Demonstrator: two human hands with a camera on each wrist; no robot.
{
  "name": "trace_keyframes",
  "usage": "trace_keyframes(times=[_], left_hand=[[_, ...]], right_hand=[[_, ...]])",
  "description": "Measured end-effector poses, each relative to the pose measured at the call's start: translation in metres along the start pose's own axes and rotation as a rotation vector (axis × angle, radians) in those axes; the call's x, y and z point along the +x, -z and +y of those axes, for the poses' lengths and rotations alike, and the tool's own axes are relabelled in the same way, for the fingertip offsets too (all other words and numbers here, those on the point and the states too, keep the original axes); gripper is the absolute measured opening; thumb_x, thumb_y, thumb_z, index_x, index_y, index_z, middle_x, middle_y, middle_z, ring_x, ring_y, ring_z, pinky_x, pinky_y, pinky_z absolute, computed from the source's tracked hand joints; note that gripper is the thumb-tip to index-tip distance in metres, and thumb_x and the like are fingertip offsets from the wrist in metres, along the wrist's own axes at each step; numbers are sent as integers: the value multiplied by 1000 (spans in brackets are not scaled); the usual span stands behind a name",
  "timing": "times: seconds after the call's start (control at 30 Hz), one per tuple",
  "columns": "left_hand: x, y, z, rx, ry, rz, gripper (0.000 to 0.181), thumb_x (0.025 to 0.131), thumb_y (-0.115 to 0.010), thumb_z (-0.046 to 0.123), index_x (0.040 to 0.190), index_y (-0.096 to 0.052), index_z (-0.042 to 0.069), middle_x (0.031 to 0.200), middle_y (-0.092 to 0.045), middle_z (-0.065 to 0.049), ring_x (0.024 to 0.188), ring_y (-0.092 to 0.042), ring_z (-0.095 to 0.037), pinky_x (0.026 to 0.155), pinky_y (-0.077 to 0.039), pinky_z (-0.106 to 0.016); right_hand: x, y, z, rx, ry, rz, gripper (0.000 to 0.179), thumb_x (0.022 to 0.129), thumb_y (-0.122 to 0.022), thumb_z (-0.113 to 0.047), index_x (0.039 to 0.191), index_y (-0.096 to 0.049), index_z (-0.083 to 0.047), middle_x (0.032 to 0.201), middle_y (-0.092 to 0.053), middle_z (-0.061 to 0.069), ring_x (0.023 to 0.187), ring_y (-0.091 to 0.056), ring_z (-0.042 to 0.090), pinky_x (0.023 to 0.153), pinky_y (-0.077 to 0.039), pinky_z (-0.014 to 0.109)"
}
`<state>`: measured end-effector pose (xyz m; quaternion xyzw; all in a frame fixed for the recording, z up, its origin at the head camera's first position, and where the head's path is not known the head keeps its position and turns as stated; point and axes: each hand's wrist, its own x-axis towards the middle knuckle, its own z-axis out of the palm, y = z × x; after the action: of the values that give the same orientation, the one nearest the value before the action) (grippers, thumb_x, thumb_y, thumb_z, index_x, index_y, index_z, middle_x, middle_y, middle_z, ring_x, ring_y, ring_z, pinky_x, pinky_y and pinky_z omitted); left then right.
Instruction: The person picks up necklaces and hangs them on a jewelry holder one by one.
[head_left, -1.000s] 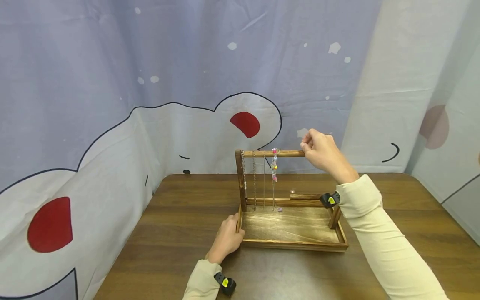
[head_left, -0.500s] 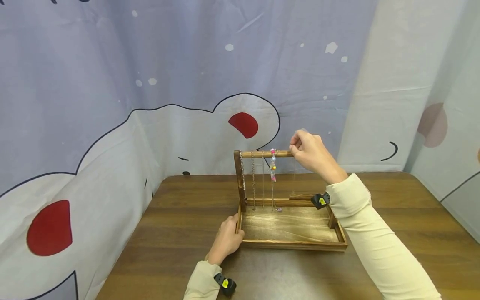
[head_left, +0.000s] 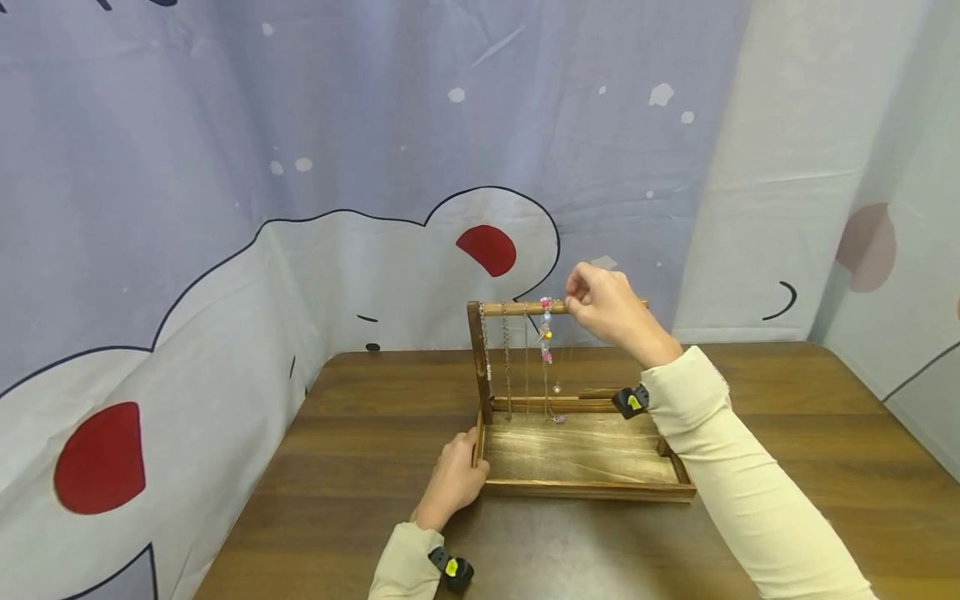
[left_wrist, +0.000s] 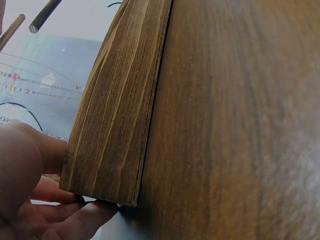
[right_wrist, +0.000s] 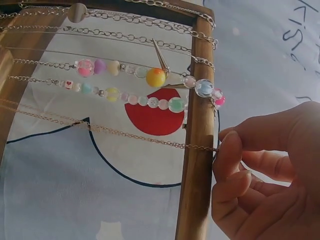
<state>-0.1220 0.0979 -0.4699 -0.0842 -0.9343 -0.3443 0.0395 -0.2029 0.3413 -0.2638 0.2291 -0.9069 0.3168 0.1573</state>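
Observation:
A wooden jewelry stand [head_left: 581, 481] has a tray base and a raised crossbar [right_wrist: 201, 125]. My right hand [head_left: 606, 310] is at the bar and pinches a thin chain necklace [right_wrist: 135, 132] between thumb and index finger. The chain crosses the bar, and a small round pendant [head_left: 557, 388] dangles below. Just left of it hangs a colorful beaded necklace [right_wrist: 156, 77]. With its fingers and thumb around the tray's left wall [left_wrist: 112, 110], my left hand [head_left: 452, 468] holds the stand; some of its fingertips go under the bottom edge in the left wrist view.
Several other chains [head_left: 507, 358] hang on the bar toward the left post [head_left: 481, 358]. A shorter wooden bar [head_left: 598, 392] lies along the tray's back. The stand rests on a brown wooden table [head_left: 360, 433], and a printed curtain [head_left: 375, 125] rises behind.
My right hand has moved left along the bar, bringing the thin chain and its pendant close to the beaded necklace. The left hand stays on the tray.

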Motion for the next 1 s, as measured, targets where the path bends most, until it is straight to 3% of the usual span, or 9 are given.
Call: trace_keyframes(times=[0.57,0.8,1.0], left_hand=[[0,0,1,-18,0,-11,56,80,-55,6,132,-40,-10,124,-50,-27,112,-49,-39,84,-45,-47],[2,0,0,-14,-17,7,57,79,-55,5,132,-41,-11,122,-51,-27,111,-51,-39,83,-46,-47],[2,0,-1,-13,-9,6,57,79,-55,6,132,-42,-10,122,-51,-26,110,-51,-39,84,-45,-48]], right_hand=[[-4,1,5,-9,-15,45,5,83,-54,-5,87,-58,-4,79,-61,8,72,-57,20,66,-46,32],[-19,3,8,37,21,140,5,83,-55,-9,84,-58,-5,73,-61,5,65,-55,15,62,-43,30],[-45,5,14,78,15,231,6,86,-55,-11,88,-58,-6,79,-62,5,67,-58,15,63,-44,28]])
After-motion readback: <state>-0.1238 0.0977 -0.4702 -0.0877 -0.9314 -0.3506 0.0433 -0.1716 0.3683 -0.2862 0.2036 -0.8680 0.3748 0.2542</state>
